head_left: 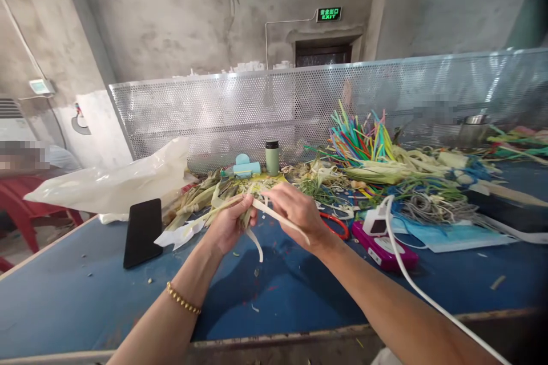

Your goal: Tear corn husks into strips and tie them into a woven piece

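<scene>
My left hand [229, 225], with a gold bead bracelet on its wrist, is closed on a small bunch of pale strips that look like plant husk. Its thumb and fingers pinch them above the blue table. One pale husk strip [280, 218] runs from that pinch across to the right, in front of my right hand [299, 214]. The right fingers are bent and closed close to the left fingertips, at the strips; their tips are partly hidden. Another strip end [258, 246] hangs curled below the left hand. A torn white piece [180, 234] lies left of the left wrist.
On the blue table [77, 302] lie a black phone [143, 232], a large plastic bag [120, 182], a green bottle [272, 158], heaped husks [381, 172], colourful pipe cleaners [359, 134], a purple box [383, 248] and a white cable [405, 274]. A perforated metal panel [222, 114] stands behind.
</scene>
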`<state>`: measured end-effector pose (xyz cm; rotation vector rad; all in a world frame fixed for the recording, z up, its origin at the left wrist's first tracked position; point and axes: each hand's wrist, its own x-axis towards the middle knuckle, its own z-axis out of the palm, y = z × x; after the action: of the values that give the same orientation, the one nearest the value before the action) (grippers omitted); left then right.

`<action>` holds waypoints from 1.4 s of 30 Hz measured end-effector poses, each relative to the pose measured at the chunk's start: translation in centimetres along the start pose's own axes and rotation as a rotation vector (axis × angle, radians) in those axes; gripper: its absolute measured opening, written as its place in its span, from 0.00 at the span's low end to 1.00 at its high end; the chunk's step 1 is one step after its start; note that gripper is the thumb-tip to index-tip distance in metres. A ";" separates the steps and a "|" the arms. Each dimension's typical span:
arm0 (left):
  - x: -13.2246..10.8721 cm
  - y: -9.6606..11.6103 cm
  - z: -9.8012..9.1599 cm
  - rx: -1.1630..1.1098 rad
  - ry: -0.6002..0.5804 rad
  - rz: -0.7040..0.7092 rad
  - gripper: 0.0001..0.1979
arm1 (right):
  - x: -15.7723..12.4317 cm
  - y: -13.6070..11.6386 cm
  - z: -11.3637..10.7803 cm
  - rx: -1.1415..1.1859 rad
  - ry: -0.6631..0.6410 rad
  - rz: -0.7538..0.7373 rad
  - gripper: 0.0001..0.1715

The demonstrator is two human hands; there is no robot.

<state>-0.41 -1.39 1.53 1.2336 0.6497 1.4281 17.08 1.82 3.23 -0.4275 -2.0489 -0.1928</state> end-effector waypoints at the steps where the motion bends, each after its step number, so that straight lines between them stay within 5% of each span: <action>1: 0.0 0.1 0.0 0.065 0.040 0.026 0.14 | 0.0 0.5 0.2 0.093 0.013 0.140 0.13; 4: 0.0 0.0 0.0 0.319 0.155 0.091 0.16 | 0.0 1.4 0.6 0.421 -0.148 0.478 0.14; 7: 0.1 -0.4 -0.1 0.473 0.193 0.106 0.18 | 0.0 1.2 0.7 0.526 -0.332 0.590 0.19; 11: 0.0 -0.5 -0.1 0.406 0.132 0.069 0.18 | 0.1 0.2 0.5 0.634 -0.379 0.577 0.21; 18: 0.0 0.7 -0.2 -0.053 0.055 -0.049 0.14 | 0.8 -0.9 -2.0 1.056 -0.520 0.517 0.16; 24: 0.1 0.5 0.1 -0.132 0.053 -0.086 0.12 | 0.8 -1.0 -2.9 1.136 -0.515 0.388 0.13; 29: 0.2 0.7 -0.4 -0.102 0.035 -0.032 0.14 | 0.7 -0.1 -4.2 1.233 -0.733 0.278 0.15; 31: 0.1 0.9 -0.7 -0.040 0.031 -0.010 0.14 | 0.8 0.7 -4.8 1.233 -0.636 0.265 0.20; 33: -0.1 0.9 -0.7 0.056 0.004 -0.027 0.14 | 1.0 1.5 -5.0 1.138 -0.351 0.343 0.23; 36: -0.5 0.7 -0.4 0.203 -0.093 -0.114 0.14 | 1.3 2.1 -4.3 0.750 -0.121 0.404 0.17; 40: -0.8 0.3 -0.2 0.324 -0.211 -0.218 0.14 | 1.2 1.6 -2.4 0.447 -0.362 0.190 0.13; 42: -0.8 0.2 -0.3 0.337 -0.237 -0.232 0.14 | 0.9 1.2 -1.8 0.381 -0.481 0.218 0.14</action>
<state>-0.92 -2.13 1.37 1.5075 0.8601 0.9875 18.57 2.56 4.89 -0.4848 -2.4138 0.4693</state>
